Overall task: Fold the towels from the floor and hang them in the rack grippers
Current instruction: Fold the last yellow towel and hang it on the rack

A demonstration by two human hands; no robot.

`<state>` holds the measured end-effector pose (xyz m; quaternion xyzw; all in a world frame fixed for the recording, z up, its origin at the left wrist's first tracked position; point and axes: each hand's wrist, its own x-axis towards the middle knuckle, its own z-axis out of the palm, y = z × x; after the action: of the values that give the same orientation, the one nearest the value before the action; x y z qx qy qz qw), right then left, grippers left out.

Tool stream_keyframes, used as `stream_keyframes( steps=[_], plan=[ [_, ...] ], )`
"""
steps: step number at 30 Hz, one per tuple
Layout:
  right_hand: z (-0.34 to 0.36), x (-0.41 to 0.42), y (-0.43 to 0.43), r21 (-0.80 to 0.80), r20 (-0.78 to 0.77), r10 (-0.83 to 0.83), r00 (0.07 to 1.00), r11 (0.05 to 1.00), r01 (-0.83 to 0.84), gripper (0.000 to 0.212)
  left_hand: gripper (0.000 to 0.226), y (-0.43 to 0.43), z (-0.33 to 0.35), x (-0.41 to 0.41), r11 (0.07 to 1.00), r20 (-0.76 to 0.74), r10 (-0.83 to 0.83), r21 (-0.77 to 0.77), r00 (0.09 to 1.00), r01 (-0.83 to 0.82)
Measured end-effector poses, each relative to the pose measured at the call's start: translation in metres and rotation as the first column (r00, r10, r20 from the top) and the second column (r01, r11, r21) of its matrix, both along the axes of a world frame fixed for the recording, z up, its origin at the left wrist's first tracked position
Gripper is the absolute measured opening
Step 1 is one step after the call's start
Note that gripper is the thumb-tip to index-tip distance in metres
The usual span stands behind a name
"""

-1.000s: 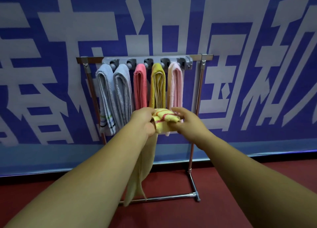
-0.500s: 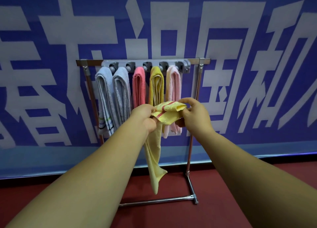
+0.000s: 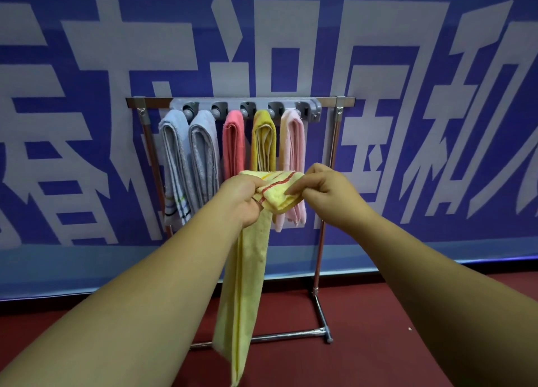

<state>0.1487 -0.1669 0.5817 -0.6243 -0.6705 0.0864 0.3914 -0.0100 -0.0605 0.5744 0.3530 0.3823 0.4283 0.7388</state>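
The left hand and the right hand hold a pale yellow towel between them in front of the rack. The left fingers are curled round the towel where its upper end bends over. The right thumb and fingertips pinch the other side of that folded end, which carries a red stripe. Half a second ago this end was a loose, puffed flap between the hands. Now it lies flatter and is drawn tighter from one set of fingers to the other. The change is greater below the left fingers. The hanging part was shorter and ended in a crooked corner above the base bar of the rack, but now it drops as a long, narrow, straight strip past that bar to the lower edge of the view. The hands themselves stay at about the same height and the same distance apart. Just beyond the fingertips, five folded towels hang as before from the grey gripper strip. From the left-hand side across they are a light blue striped towel, a grey towel, a coral towel, a mustard towel and a pale pink towel. The lower end of the pale pink towel shows under the right fingers. Behind the steel rack hangs a blue banner with large pale characters, and the floor beneath is dark red.
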Motion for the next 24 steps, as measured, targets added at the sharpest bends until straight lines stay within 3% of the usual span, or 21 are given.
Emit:
stream_keyframes(
  steps=[2,4,5,6,8,10,12,15,18,21,24],
  plan=[
    [0.007,0.0,-0.003,-0.087,-0.27,0.031,0.962,0.995,-0.056,0.025,0.035,-0.001,-0.001,-0.001,0.999,0.015,0.006,0.046,1.0,-0.007],
    [0.012,0.001,0.001,-0.139,-0.6,-0.053,0.799,0.99,-0.039,0.013,0.04,-0.002,-0.002,-0.003,0.996,0.035,-0.014,0.086,0.999,0.011],
    [0.014,0.002,0.004,-0.192,-0.686,-0.139,0.714,0.981,0.007,0.016,0.043,-0.003,-0.004,-0.004,0.995,0.041,-0.031,0.094,0.999,0.027],
    [0.014,0.005,0.009,-0.274,-0.709,-0.225,0.668,0.961,0.034,0.033,0.045,-0.005,-0.005,-0.004,0.994,0.044,-0.05,0.102,0.998,0.045],
    [0.016,0.008,0.017,-0.453,-0.675,-0.317,0.666,0.891,-0.034,0.071,0.05,-0.01,-0.01,-0.003,0.988,0.039,-0.096,0.122,0.995,0.091],
    [0.018,0.006,0.023,-0.568,-0.678,-0.331,0.656,0.802,-0.183,0.085,0.055,-0.013,-0.016,-0.003,0.979,0.019,-0.148,0.141,0.989,0.144],
    [0.019,0.001,0.031,-0.598,-0.71,-0.364,0.603,0.763,-0.244,0.071,0.06,-0.016,-0.02,-0.004,0.969,-0.005,-0.203,0.143,0.979,0.202],
    [0.012,-0.003,0.046,-0.654,-0.665,-0.483,0.57,0.744,-0.133,0.042,0.077,-0.021,-0.026,-0.008,0.949,-0.086,-0.276,0.133,0.957,0.285],
    [0.003,0.0,0.055,-0.681,-0.647,-0.554,0.523,0.729,-0.07,0.032,0.088,-0.024,-0.032,-0.02,0.925,-0.163,-0.355,0.08,0.92,0.371],
    [0.002,0.005,0.051,-0.658,-0.657,-0.522,0.544,0.749,-0.076,0.035,0.032,-0.023,-0.028,-0.034,0.865,-0.353,-0.446,0.068,0.822,0.498],
    [0.018,0.011,0.038,-0.572,-0.687,-0.389,0.614,0.811,-0.125,0.036,0.036,0.0,-0.026,-0.037,0.943,-0.484,-0.188,0.153,0.855,0.294]
  ],
)
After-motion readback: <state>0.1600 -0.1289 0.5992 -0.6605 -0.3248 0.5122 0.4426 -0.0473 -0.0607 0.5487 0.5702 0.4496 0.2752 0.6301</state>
